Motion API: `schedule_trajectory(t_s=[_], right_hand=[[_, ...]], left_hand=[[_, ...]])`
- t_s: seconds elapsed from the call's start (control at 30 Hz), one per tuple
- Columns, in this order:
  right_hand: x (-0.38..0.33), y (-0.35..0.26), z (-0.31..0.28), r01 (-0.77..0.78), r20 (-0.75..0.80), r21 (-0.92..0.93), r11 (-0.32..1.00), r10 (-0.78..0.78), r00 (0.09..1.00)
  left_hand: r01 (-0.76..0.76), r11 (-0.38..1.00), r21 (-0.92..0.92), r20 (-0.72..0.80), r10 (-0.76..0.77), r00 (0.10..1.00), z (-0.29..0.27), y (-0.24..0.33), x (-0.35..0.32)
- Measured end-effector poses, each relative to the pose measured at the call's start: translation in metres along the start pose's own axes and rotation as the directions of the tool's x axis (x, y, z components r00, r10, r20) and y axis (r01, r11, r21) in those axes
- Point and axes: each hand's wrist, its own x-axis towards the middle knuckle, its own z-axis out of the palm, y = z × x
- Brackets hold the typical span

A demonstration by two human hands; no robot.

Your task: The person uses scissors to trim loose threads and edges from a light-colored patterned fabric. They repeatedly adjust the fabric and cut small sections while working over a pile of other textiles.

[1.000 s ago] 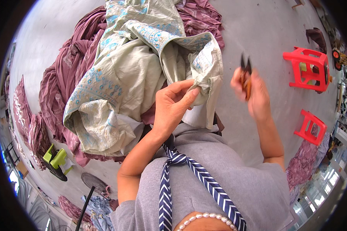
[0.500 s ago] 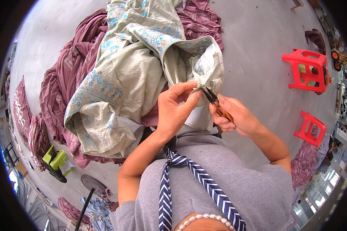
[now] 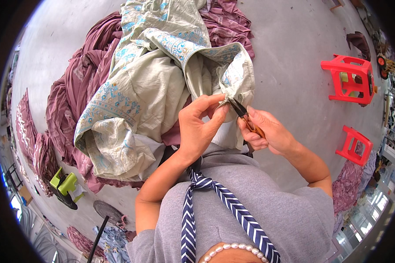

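Note:
A pale green cloth with a blue and gold floral border is spread over my lap and the pile in front of me. My left hand pinches a bunched corner of its edge between thumb and fingertips. My right hand is closed round small thread snips with dark blades and orange-brown handles. The blade tips touch the cloth right beside my left fingertips. Whether a thread lies between the blades is too small to tell.
Heaps of mauve patterned cloth lie under and left of the green one. On the right stand two red plastic stools. A green stool is at the lower left, near a round dark base and blue cloth.
Almost nothing differs. The snips' blades look closer together at the cloth's edge, and both hands have stayed in place.

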Motion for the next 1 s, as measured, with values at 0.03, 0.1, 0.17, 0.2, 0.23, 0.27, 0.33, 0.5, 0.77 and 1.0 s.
schedule_trajectory(t_s=[0.03,0.1,0.17,0.2,0.23,0.27,0.33,0.5,0.77,1.0], right_hand=[[-0.0001,0.0,0.0002,-0.003,-0.003,-0.001,1.0,0.003,1.0],[0.0008,-0.0011,0.0001,0.001,0.003,-0.01,1.0,-0.001,1.0],[0.0015,-0.0018,0.0004,0.011,0.005,-0.026,1.0,-0.011,1.0],[0.0018,-0.0022,0.0008,0.02,0.004,-0.037,0.999,-0.02,1.0],[0.002,-0.0024,0.0011,0.029,0.004,-0.047,0.998,-0.028,1.0],[0.0018,-0.0022,0.0014,0.034,0.001,-0.058,0.998,-0.034,0.999],[0.0004,-0.0015,0.0019,0.047,-0.006,-0.078,0.996,-0.047,0.999],[-0.0008,-0.0021,0.003,0.035,0.004,-0.069,0.997,-0.035,0.999],[-0.0004,-0.0008,0.0009,0.032,0.016,-0.048,0.998,-0.031,0.999],[-0.0008,-0.0001,0.0003,0.035,0.008,-0.068,0.997,-0.034,0.999]], left_hand=[[-0.005,1.0,0.002,-0.002,0.005,1.0,-0.0003,-0.0002,0.0001],[-0.006,1.0,0.018,-0.001,0.006,1.0,0.0,0.0029,0.0006],[0.0,1.0,0.021,-0.017,0.0,1.0,0.0011,0.0052,0.0007],[0.006,1.0,0.016,-0.034,-0.006,0.999,0.002,0.0059,0.0007],[0.012,1.0,0.012,-0.051,-0.011,0.999,0.0023,0.0064,0.0006],[0.024,1.0,-0.008,-0.054,-0.024,0.998,0.0021,0.0068,0.0005],[0.046,0.998,-0.048,-0.057,-0.048,0.997,0.0019,0.0076,0.0007],[0.028,0.998,-0.048,-0.072,-0.032,0.997,0.0028,0.0047,0.0],[-0.054,0.997,0.062,-0.074,0.058,0.996,0.0027,0.0057,-0.0013],[-0.154,0.977,0.15,-0.027,0.159,0.987,0.0018,0.0043,-0.0019]])
